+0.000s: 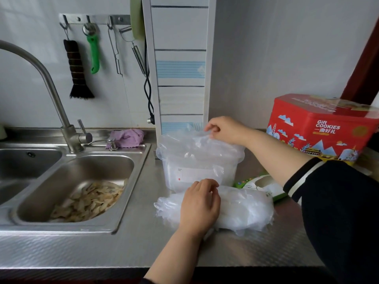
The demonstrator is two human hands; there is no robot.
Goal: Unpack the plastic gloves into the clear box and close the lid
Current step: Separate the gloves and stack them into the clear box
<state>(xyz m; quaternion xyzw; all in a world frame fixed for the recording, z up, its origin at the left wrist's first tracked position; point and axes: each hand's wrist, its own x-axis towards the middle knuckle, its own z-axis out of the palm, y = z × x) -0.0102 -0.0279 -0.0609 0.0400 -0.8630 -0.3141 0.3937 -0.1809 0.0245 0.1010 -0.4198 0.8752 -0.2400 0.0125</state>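
On my feed the right hand (224, 129) and its forearm are bare up to a dark, near-black sleeve (338, 201), loose and wide, that fills the lower right of the view. That sleeve ends in a ribbed black cuff (301, 177) with one pale, whitish stripe running round it just behind the edge. The left hand (200, 206) and its forearm are bare as far as I can see, with only a sliver of dark fabric showing at the very bottom edge of the frame.
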